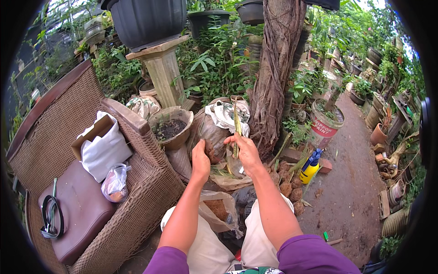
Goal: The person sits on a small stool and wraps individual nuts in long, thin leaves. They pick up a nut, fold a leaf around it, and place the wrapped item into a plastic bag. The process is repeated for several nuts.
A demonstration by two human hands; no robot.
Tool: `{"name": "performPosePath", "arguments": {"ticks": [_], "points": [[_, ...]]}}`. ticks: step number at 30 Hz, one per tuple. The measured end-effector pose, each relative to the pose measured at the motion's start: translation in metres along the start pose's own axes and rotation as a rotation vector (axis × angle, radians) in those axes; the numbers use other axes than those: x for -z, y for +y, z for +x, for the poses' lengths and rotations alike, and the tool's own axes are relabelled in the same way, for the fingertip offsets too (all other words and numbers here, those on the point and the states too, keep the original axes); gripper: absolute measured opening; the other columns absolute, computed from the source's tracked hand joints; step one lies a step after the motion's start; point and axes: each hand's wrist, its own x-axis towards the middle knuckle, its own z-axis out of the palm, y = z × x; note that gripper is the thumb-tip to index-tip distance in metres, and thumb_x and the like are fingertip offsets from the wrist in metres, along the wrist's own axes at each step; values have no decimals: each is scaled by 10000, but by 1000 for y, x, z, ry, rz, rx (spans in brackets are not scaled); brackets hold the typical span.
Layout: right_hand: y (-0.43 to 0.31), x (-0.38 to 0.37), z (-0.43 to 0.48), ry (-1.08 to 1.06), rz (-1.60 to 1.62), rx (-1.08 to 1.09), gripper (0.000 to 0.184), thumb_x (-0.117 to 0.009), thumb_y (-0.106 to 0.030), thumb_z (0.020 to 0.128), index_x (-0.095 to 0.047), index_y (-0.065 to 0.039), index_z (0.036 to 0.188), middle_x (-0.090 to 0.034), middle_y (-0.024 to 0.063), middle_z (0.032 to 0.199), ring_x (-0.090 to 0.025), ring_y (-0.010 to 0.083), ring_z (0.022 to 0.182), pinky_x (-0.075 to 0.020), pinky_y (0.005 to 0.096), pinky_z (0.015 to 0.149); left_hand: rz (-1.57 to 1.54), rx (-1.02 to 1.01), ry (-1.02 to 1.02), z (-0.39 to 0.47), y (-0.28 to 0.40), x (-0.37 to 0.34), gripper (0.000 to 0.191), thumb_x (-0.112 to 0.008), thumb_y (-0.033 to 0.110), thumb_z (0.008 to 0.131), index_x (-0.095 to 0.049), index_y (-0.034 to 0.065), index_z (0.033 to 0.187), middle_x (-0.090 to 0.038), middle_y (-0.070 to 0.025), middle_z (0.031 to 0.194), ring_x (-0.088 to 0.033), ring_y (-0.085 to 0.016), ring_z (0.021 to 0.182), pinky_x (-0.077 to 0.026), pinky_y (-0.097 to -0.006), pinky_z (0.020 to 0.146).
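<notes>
My left hand (201, 160) is curled around a clump of brown fibrous material (209, 149), partly hidden by the fingers. My right hand (243, 150) grips the lower end of a long, narrow green leaf (236, 118) with yellowish edges, which points upward. Between my knees lies a clear plastic bag (229, 202) with brown fibre (216, 209) inside, beside a black plastic bag (245, 198). More cut leaves (222, 171) rest on a plastic sheet beyond my hands. Several round brown fibre balls (285, 188) are grouped on the ground right of my right forearm.
A yellow spray bottle (309, 169) with a blue head stands near a brick (325, 165). On the left is a wicker armchair (150, 185) bearing a white-wrapped box (102, 147). A tree trunk (273, 75), a soil-filled pot (171, 128) and a paint bucket (325, 125) stand ahead.
</notes>
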Motion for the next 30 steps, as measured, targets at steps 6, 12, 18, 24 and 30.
{"name": "performPosePath", "arguments": {"ticks": [6, 12, 18, 24, 30], "points": [[-6, -3, -5, -36, -52, -73, 308, -623, -391, 1037, -713, -100, 995, -483, -81, 763, -413, 46, 643, -373, 243, 595, 230, -56, -198, -2, -4, 3, 374, -516, 307, 1075, -633, -8, 913, -495, 39, 757, -423, -73, 672, -376, -293, 597], [-4, 3, -1, -67, -20, -9, 225, -715, -271, 991, -693, -47, 979, -542, -50, 741, -480, 62, 634, -403, 266, 578, 372, 87, -246, -8, 13, 0, 331, -562, 255, 1044, -624, -47, 923, -476, -12, 699, -426, -127, 680, -412, -327, 638], [5, 7, 3, -108, -135, 89, 185, -745, -200, 960, -698, -23, 981, -621, -7, 764, -544, 93, 647, -434, 267, 596, 636, -103, -296, -18, 22, -2, 348, -580, 250, 1025, -641, -93, 1040, -657, -180, 858, -595, -230, 776, -478, -378, 752], [-2, 11, 2, -62, -220, 119, 191, -776, -183, 928, -722, -1, 953, -659, 0, 806, -546, 81, 702, -437, 266, 641, 691, -267, -394, -22, 15, -6, 349, -618, 239, 992, -660, -90, 1100, -705, -233, 976, -682, -308, 896, -503, -385, 833], [-5, 11, 0, -148, -246, 60, 294, -743, -277, 958, -760, 10, 1018, -704, 3, 844, -578, 68, 747, -476, 266, 673, 352, -9, -411, -15, 6, -2, 310, -676, 215, 961, -672, -86, 1035, -663, -94, 835, -567, -124, 802, -472, -310, 755]]}}
